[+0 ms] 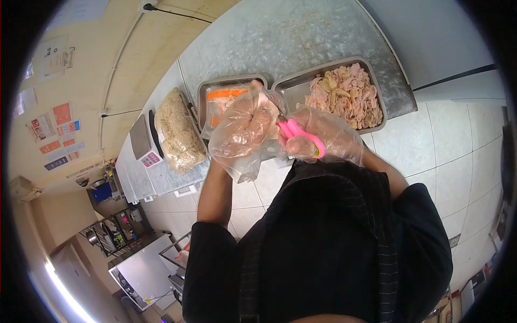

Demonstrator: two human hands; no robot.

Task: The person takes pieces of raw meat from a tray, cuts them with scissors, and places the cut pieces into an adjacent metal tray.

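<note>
Both my hands wear loose clear plastic gloves and meet over the near edges of two metal trays. My right hand (318, 134) is closed round the pink handles of a pair of scissors (296, 132), whose blades point towards my left hand (245, 124). That hand has its fingers curled round a pale pink piece of raw meat (267, 101), partly hidden by the glove. Behind it, the left metal tray (203, 99) holds an orange-and-clear plastic package (226, 95). In the right metal tray (293, 89) lies a heap of pale, wrinkled raw meat pieces (347, 97).
A large clear bag of beige crumbs (180, 132) lies left of the trays, beside a digital scale (148, 142). The metal worktop (269, 37) extends behind the trays. Pale floor tiles (441, 145) show at right, and shelving (116, 231) stands at lower left.
</note>
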